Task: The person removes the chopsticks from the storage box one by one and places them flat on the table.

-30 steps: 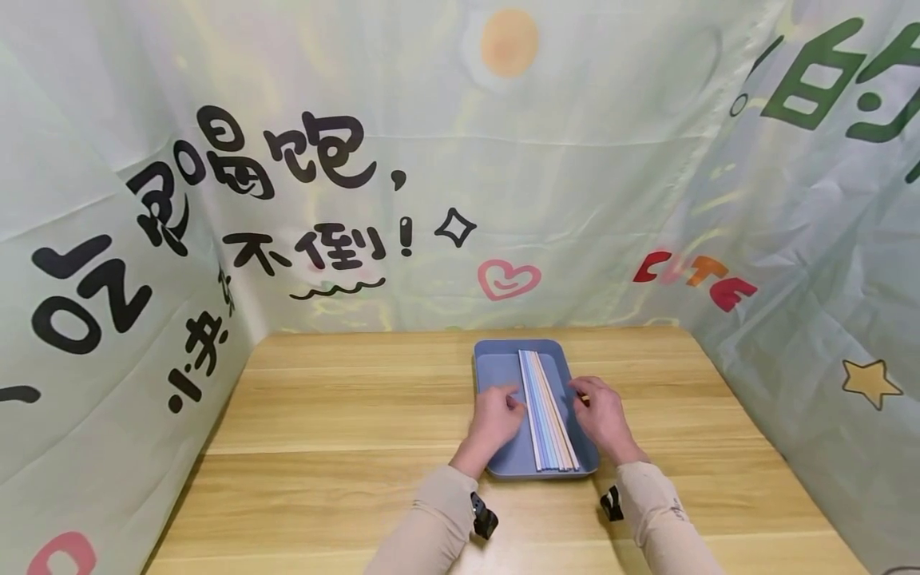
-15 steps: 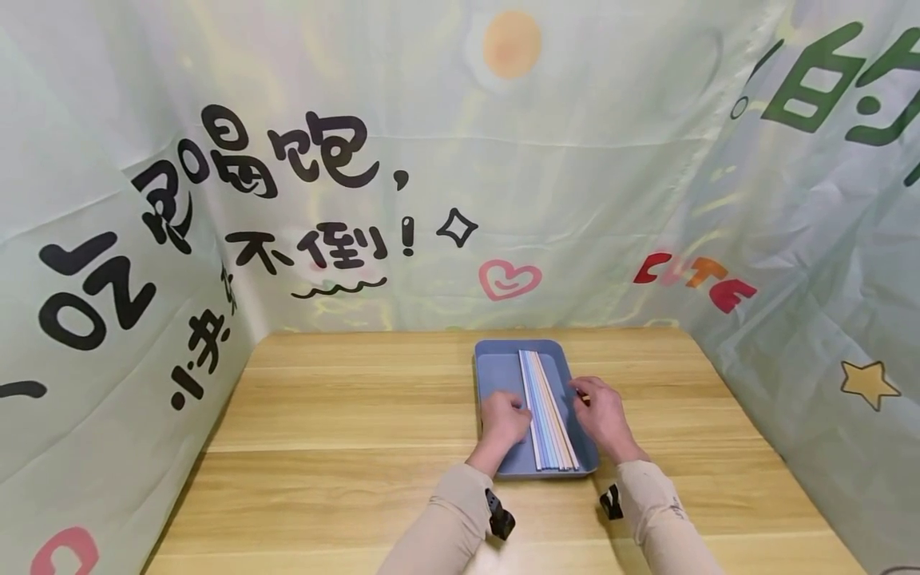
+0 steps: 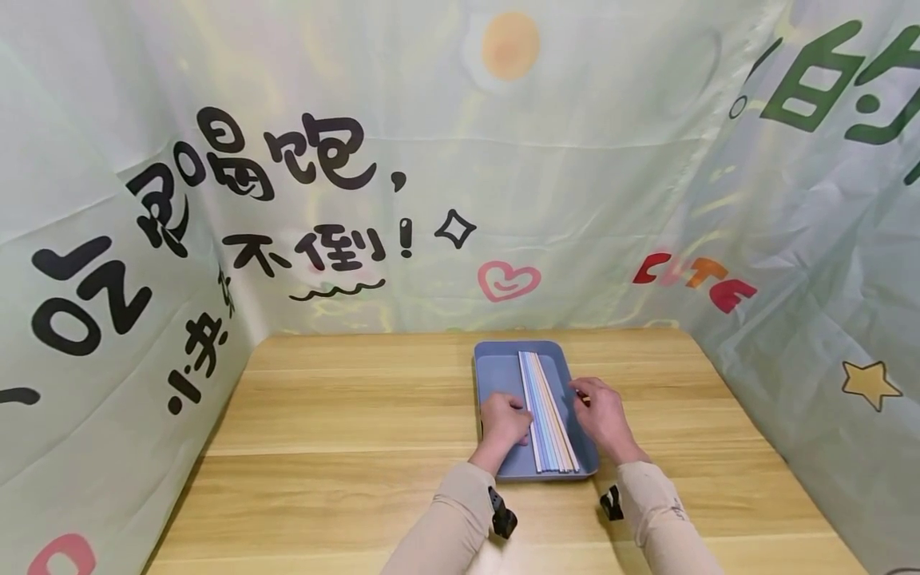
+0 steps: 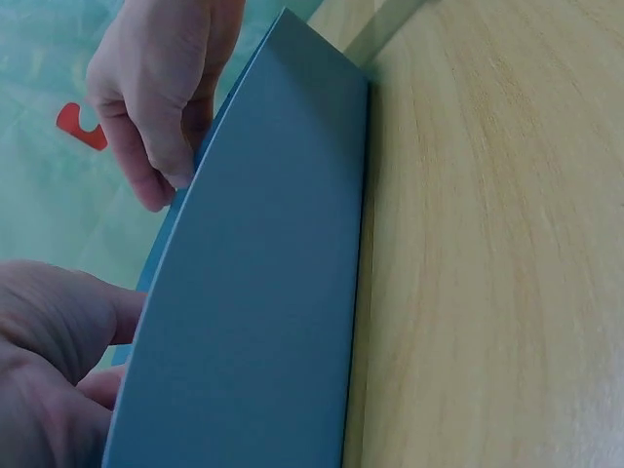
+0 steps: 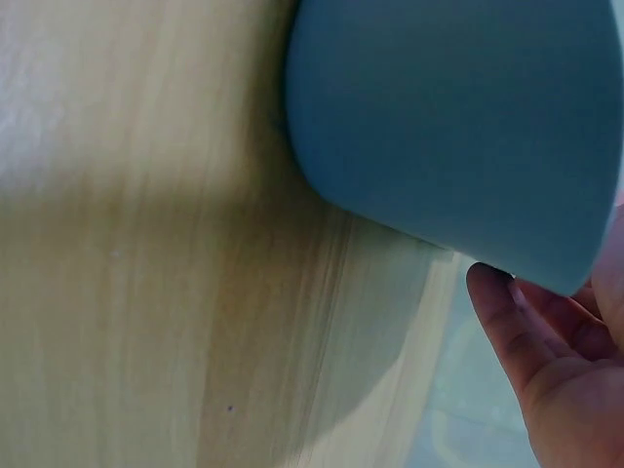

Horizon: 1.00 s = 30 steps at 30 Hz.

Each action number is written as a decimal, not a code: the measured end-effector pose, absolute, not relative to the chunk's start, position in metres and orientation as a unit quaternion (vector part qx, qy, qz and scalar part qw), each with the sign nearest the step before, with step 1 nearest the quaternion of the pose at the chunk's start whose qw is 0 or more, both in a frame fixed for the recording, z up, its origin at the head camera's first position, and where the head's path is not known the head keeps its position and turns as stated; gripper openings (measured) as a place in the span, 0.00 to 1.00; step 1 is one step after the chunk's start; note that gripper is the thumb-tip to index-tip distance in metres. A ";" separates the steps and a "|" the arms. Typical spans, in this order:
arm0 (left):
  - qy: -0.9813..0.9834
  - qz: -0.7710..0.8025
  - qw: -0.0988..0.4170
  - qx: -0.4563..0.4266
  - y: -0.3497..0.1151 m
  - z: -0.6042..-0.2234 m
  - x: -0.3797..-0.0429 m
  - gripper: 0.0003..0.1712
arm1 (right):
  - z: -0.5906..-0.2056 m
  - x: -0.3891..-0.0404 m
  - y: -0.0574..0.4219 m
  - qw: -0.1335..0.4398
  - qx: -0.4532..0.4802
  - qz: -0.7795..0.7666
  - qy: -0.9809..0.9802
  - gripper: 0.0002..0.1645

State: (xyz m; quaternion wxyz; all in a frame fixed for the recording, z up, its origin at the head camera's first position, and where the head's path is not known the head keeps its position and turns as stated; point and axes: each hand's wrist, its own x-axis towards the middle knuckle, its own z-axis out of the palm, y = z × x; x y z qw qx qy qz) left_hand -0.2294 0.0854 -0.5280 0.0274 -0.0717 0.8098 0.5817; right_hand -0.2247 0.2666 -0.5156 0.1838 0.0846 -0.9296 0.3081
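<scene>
Left hand (image 3: 503, 419) reaches down inside the blue-grey tray (image 3: 497, 374), thumb and forefinger apart, with the fingertips at the outer edge of the pastel sticks (image 3: 546, 415); whether they pinch one I cannot tell, since the tray's wall hides the tips in the left wrist view. Right hand (image 3: 602, 411) appears to pinch the tray's right rim, thumb inside and fingers outside. The sticks lie in the tray's middle and right part, fanned slightly, far ends bunched and near ends just beside the near wall. If the left fingers press too hard sideways, I would expect the thin rods to roll over one another and spread toward the right wall — or several to come up where one is wanted. An uneven pull on the right rim could also skew the tray and shift the bundle. Around the tray is the wooden table (image 3: 345, 423), with a printed cloth (image 3: 611, 184) beyond it. What stands in the way is mostly the tray's walls — and the black wrist camera (image 3: 503, 515), close outside the near-left corner, might knock them.
</scene>
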 end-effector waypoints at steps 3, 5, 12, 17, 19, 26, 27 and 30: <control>0.809 0.582 0.027 -0.072 0.087 -0.528 -0.229 0.10 | -0.516 -0.224 0.267 0.187 0.083 0.308 -0.929 0.16; 0.813 0.578 0.027 -0.068 0.088 -0.529 -0.229 0.11 | -0.516 -0.223 0.267 0.186 0.082 0.306 -0.930 0.17; 0.821 0.565 0.034 -0.075 0.088 -0.529 -0.231 0.11 | -0.514 -0.226 0.267 0.179 0.083 0.303 -0.932 0.17; 0.810 0.580 0.040 -0.072 0.087 -0.529 -0.232 0.11 | -0.515 -0.226 0.267 0.172 0.081 0.305 -0.933 0.17; 0.815 0.575 0.035 -0.066 0.086 -0.528 -0.231 0.12 | -0.515 -0.227 0.267 0.171 0.079 0.307 -0.933 0.17; 0.862 0.505 -0.007 -0.037 0.083 -0.525 -0.228 0.11 | -0.516 -0.228 0.268 0.172 0.076 0.313 -0.931 0.17; 0.867 0.497 -0.012 -0.034 0.083 -0.525 -0.228 0.10 | -0.516 -0.228 0.268 0.172 0.075 0.313 -0.931 0.17; 0.873 0.486 -0.015 -0.037 0.082 -0.525 -0.228 0.18 | -0.516 -0.228 0.267 0.170 0.076 0.312 -0.932 0.17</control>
